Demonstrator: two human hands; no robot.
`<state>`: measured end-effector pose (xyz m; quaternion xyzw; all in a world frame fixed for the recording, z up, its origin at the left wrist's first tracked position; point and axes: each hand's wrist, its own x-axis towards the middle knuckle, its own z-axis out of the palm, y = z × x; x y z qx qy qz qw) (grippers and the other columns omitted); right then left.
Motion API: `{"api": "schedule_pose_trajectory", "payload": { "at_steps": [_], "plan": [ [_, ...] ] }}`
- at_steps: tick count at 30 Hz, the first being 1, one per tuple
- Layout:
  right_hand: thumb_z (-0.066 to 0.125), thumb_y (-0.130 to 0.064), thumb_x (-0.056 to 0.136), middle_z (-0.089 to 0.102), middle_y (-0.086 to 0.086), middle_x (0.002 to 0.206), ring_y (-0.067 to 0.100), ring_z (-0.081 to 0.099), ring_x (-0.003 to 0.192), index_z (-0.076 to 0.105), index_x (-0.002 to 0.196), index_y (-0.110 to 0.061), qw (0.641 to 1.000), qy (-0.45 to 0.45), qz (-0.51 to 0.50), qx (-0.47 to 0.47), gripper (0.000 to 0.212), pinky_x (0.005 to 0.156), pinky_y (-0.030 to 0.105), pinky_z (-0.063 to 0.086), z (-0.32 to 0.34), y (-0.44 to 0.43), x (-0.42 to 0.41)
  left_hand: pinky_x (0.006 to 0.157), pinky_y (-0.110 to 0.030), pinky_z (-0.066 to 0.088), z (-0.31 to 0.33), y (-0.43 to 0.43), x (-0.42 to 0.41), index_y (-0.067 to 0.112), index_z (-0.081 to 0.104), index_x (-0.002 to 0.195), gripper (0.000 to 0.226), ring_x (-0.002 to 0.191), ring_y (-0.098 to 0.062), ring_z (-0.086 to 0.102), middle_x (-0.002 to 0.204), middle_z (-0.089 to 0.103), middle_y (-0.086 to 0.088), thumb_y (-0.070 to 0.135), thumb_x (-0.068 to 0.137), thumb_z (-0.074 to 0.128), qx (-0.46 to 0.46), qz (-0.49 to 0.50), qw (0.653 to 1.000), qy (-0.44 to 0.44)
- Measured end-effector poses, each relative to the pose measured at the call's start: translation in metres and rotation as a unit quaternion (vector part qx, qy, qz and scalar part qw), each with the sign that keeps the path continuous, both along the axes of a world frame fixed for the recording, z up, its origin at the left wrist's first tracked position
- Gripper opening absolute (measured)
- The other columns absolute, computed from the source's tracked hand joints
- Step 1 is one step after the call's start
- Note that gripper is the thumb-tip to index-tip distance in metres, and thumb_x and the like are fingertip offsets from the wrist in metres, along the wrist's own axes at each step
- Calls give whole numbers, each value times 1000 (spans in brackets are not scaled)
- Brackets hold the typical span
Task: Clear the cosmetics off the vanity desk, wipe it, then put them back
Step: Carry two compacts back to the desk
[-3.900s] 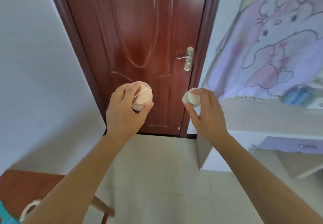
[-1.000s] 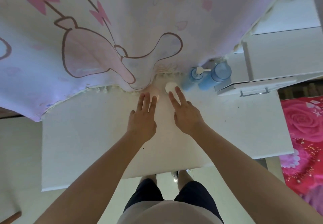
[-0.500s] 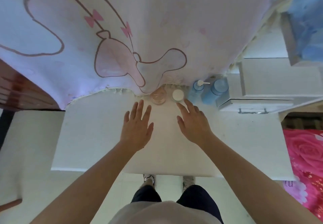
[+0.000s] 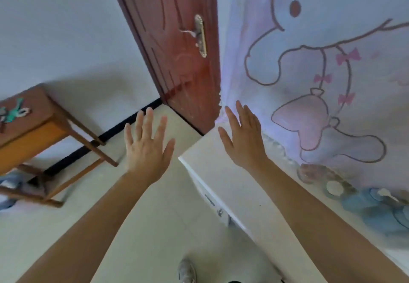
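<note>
"How far along are you?"

"Late in it, I judge. Take the vanity desk [image 4: 234, 185] as the mark: at its back edge, under the hanging cartoon cloth [image 4: 321, 66], I see a pinkish jar [image 4: 309, 173], a white-lidded jar [image 4: 334, 187] just beside it, and blue bottles [image 4: 376, 205] beside that. They are blurred, so I cannot count them exactly."

"And your hands?"

"Both empty, fingers spread. My right hand [image 4: 243, 141] hovers over the desk's far corner, near the cloth's edge; I cannot tell whether it touches the top. My left hand [image 4: 146, 147] is off the desk, over the floor, toward the wooden side table [image 4: 33, 125]."

"What's left?"

"The rest of the desk top shows bare. On the side table I can make out only something teal, too small to name. If more cosmetics wait there, fetching them remains."
</note>
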<state>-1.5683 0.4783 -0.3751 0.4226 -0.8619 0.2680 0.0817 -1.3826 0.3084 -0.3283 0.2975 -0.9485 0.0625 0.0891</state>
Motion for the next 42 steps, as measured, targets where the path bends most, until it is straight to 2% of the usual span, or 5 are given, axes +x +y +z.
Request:
{"api": "schedule_pose_trajectory", "payload": {
  "at_steps": [7,17,27,33,42],
  "plan": [
    [44,-42,101,25,18,158,37,25,144,37,149,-13,982,95,159,-40,57,115,54,27,89,-234,115,117,-58,5,86,-158,182,19,22,152,61,149,-33,-1,161,7,-16,50,100,27,-75,149,979,116],
    [35,-47,102,10,12,164,29,11,150,22,155,-20,927,98,357,-57,61,121,47,16,141,-481,333,114,-63,13,131,-309,421,19,22,151,66,147,-38,5,160,11,-18,54,96,24,-112,335,920,170],
    [45,-44,100,11,9,163,27,12,150,19,153,-24,906,75,414,-36,62,120,49,23,82,-682,393,116,-59,12,64,-462,464,25,13,154,65,149,-33,3,162,7,-14,51,98,33,-58,398,902,159],
    [48,-42,99,10,9,164,28,10,151,16,154,-26,900,57,432,25,65,120,49,22,45,-843,384,120,-53,4,36,-623,449,32,-1,154,67,149,-26,-12,163,-11,-6,55,98,28,7,416,905,86],
    [51,-40,98,10,10,163,29,13,150,17,153,-26,879,80,464,73,65,119,45,19,53,-1031,402,118,-51,5,25,-812,469,31,-3,153,74,148,-25,-15,161,-16,-5,59,96,34,16,426,905,2]
  ]
}}
